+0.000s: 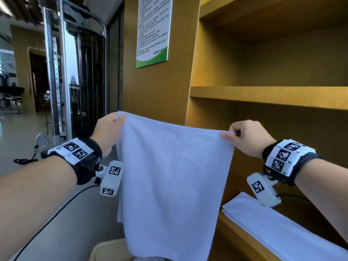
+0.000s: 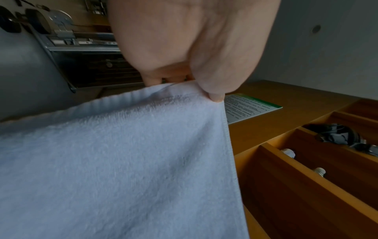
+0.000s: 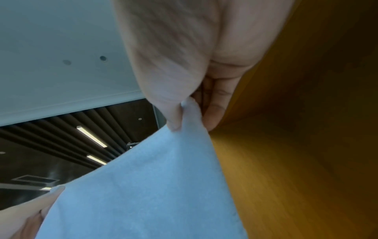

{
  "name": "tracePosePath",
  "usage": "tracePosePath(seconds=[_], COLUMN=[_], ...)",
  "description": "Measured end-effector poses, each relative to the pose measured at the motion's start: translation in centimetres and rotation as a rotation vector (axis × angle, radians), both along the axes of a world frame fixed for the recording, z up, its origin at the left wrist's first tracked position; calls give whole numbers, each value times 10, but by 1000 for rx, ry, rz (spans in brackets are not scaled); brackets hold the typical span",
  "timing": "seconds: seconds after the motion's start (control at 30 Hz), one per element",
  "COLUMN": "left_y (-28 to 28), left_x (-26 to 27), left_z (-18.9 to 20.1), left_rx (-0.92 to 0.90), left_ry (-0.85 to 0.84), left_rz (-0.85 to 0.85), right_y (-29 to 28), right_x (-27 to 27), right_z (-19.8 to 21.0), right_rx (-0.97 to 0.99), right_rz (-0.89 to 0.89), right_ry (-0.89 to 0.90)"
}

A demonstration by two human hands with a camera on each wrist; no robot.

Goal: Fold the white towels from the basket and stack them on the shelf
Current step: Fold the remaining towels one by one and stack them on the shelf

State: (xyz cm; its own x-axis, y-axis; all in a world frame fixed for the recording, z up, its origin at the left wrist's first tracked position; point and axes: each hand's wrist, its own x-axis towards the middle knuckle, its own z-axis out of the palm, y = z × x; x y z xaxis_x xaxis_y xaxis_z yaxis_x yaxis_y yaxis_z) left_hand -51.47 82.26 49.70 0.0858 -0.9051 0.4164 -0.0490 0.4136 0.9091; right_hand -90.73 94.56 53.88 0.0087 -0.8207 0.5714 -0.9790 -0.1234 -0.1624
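Both hands pinch white towel (image 1: 173, 178) top corners — hangs over basket (image 1: 109, 249).

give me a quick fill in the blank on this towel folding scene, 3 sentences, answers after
1. The white towel hangs spread out, held up by ____ hands.
2. The left hand and the right hand each pinch a top ____ of it.
3. A folded towel already lies on the ____ shelf in view.

Missing words: two; corner; lowest
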Motion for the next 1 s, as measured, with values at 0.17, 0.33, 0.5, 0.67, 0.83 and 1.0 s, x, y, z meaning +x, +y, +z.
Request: tracePosePath(seconds=[0.17, 0.33, 0.5, 0.67, 0.83, 1.0], left_y=[12, 21, 35, 46, 51, 59], left_x=[-15, -32, -44, -56, -64, -76], left_z=[10, 8, 3, 0, -5, -15], left_rx=[-80, -151, -212, -249, -298, -339], left_ry=[22, -34, -130, -180, -240, -344], left_rz=[-21, -23, -105, -144, -184, -166], right_y=[5, 2, -1, -3, -8, -8], right_x=[-3, -7, -1, 15, 38, 78], right_z=[-15, -40, -69, -86, -88, -80], right_rx=[56, 234, 471, 682, 733, 531], right_rz=[8, -79, -164, -214, -206, 220], right_ry=[-89, 28, 180, 284, 213, -510])
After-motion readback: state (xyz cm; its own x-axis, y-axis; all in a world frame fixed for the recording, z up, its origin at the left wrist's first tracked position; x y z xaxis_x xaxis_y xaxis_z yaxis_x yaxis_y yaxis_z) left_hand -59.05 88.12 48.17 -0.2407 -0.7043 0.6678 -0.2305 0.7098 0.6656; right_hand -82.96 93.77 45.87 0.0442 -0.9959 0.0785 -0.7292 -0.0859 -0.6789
